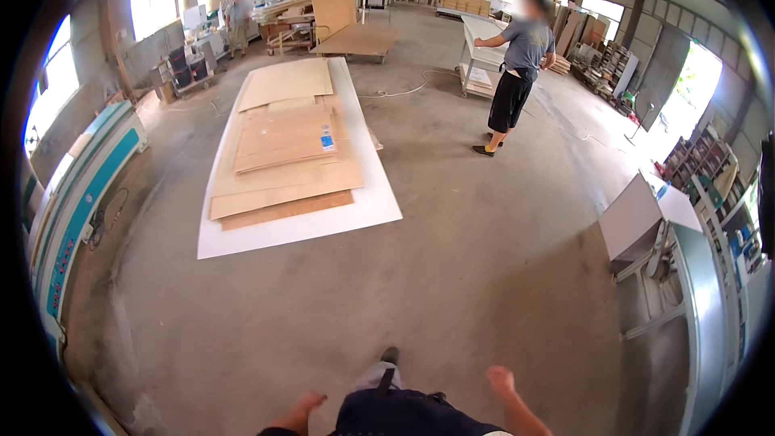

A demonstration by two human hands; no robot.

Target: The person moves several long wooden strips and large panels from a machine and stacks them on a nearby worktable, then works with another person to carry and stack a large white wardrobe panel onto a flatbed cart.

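My left hand hangs low beside my left hip, blurred, its fingers too indistinct to read. On the other side, my right hand is held out from my body, its fingers curled in a loose fist with nothing visible in it. Neither hand touches anything that I can see. Ahead of me, slightly left, a large white board lies low over the floor. Several thin wooden sheets of uneven size are piled on it, among them a brown panel with a blue-and-white label.
A long teal-and-white machine runs along the left. A metal-framed machine stands at the right. Another person is beside a white table; a second person is far left. A pale hose lies on the floor.
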